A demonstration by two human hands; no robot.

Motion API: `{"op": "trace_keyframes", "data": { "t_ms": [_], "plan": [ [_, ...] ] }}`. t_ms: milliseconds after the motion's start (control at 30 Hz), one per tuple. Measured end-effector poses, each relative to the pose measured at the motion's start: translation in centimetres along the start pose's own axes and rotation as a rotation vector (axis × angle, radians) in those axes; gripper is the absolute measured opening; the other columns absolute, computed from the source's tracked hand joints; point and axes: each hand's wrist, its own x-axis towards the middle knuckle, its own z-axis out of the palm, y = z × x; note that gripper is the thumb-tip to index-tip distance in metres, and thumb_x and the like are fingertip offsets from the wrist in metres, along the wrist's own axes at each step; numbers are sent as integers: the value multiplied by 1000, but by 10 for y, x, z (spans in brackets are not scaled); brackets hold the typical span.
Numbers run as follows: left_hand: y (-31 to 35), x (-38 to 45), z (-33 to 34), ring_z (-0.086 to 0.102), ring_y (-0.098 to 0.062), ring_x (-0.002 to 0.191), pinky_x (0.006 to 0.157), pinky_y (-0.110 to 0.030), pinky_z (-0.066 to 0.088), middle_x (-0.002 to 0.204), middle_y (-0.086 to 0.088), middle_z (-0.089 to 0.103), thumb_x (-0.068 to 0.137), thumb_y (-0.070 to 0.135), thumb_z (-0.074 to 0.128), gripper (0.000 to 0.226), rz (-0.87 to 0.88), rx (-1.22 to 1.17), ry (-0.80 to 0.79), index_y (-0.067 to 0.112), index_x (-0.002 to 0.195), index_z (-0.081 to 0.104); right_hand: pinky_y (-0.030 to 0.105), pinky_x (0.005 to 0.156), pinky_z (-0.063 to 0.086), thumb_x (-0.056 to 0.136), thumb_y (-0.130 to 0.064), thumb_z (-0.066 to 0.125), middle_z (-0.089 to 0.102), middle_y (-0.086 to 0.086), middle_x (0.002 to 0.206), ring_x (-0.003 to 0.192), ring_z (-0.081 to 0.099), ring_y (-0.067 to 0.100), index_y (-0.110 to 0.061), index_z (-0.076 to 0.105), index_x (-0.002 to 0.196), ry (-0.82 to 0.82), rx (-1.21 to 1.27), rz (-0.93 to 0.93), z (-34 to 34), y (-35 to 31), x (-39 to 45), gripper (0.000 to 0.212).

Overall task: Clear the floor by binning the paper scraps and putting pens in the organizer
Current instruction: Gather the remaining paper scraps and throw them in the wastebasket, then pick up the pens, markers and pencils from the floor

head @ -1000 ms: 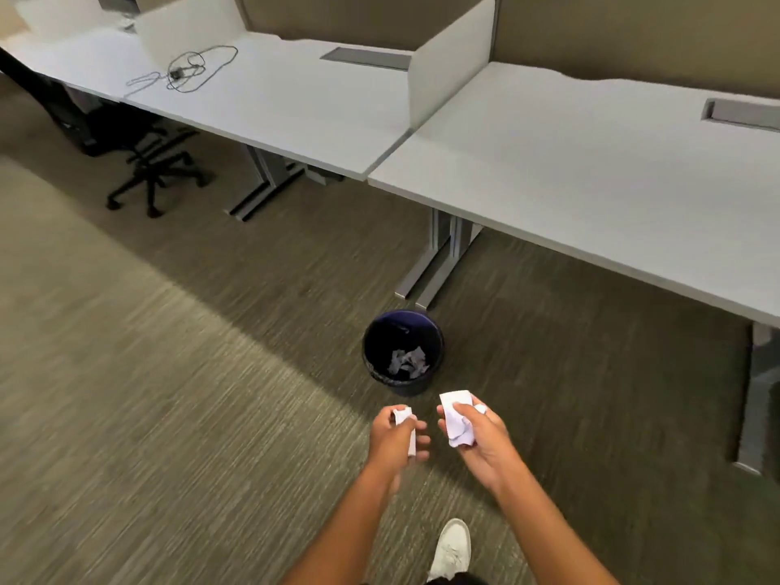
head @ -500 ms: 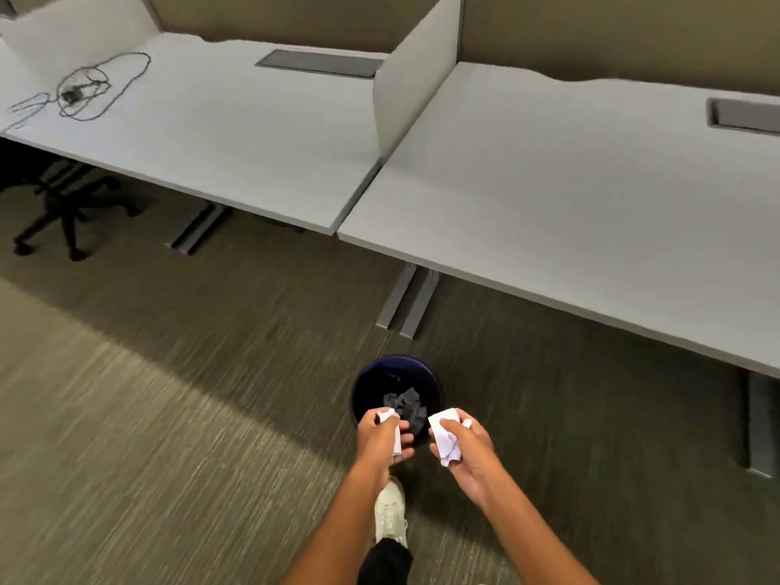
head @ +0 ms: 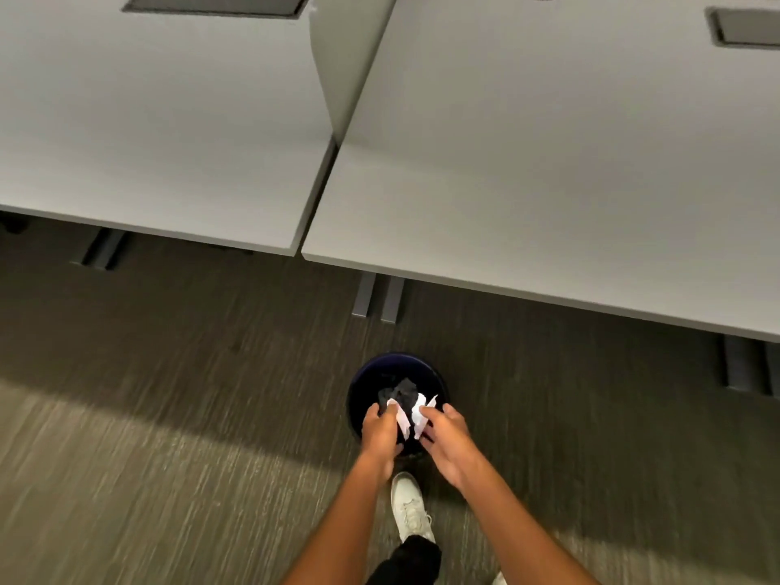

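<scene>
Both hands are over the bin (head: 382,365) now, a dark round bin on the carpet (head: 169,415) just in front of the desks. My left hand (head: 380,432) is pinched around a white paper scrap (head: 403,422), fingers curled on it, right above the bin's mouth. My right hand (head: 447,437) grips a second scrap (head: 421,411), crumpled, poking up past the fingertips, also above the opening. The two scraps sit just beside each other, nearly touching. Down inside the bin I see darker crumpled paper (head: 401,388) lying at the bottom. A white shoe (head: 409,506) stands on the carpet just short of the bin, between my forearms. Two grey desks (head: 548,162) fill the top of the view, a divider panel (head: 342,57) standing between them.
</scene>
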Motion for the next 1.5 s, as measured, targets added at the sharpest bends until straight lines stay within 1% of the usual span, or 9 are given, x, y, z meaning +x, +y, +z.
{"op": "trace_keyframes", "data": {
  "t_ms": [33,100,167,300,467,1000,1300,1400,1500],
  "plan": [
    [4,5,-3,42,-31,130,102,-51,40,146,-10,40,95,36,47,58,-27,2,0,18,146,27,40,104,38,92,-13,56,45,15,143,130,44,28,-14,18,150,27,15,6,1,1,5,69],
    [6,15,-8,34,-32,137,110,-54,31,153,-6,32,95,43,43,61,-47,18,-10,21,148,22,36,106,32,92,-14,57,33,15,152,139,33,28,-12,12,151,75,19,-9,0,1,11,74],
    [1,26,-16,38,-31,135,110,-56,32,152,-6,35,92,49,42,62,-49,47,-15,24,146,27,32,95,36,93,-12,55,38,16,148,135,38,28,-9,17,150,121,7,-17,-4,3,10,69],
    [-7,22,-18,39,-29,135,111,-49,34,152,-8,34,94,47,42,62,-32,154,6,20,147,26,41,108,36,93,-14,57,40,16,147,134,40,29,-12,23,148,208,48,35,-26,15,2,65],
    [-15,-20,11,40,-30,133,109,-42,36,148,-14,38,99,35,39,52,66,364,-19,11,145,30,43,101,41,92,-13,58,43,15,144,130,45,32,-13,30,146,259,150,28,-64,21,-28,61],
    [-146,-181,184,54,-24,111,101,-44,43,121,-8,60,96,41,42,38,268,894,-556,17,126,50,37,82,44,94,-14,56,51,14,134,110,53,27,-14,35,140,536,672,-212,-280,89,-181,51],
    [-278,-300,235,54,-24,99,86,-39,43,107,-8,59,99,37,39,27,369,1166,-800,16,110,52,30,67,46,94,-15,52,57,10,125,97,58,24,-14,44,132,697,947,-280,-410,216,-286,39],
    [-325,-329,250,51,-22,88,74,-36,40,95,-10,57,98,36,40,24,417,1248,-862,20,85,52,30,67,45,95,-13,50,61,6,111,94,60,24,-21,47,121,752,1056,-292,-444,258,-315,28],
    [-363,-362,262,45,-20,77,60,-31,34,82,-8,52,100,30,41,25,433,1306,-936,15,84,52,29,65,44,96,-11,48,59,-2,90,73,57,16,-23,48,107,792,1134,-269,-472,296,-336,17]
  ]
}}
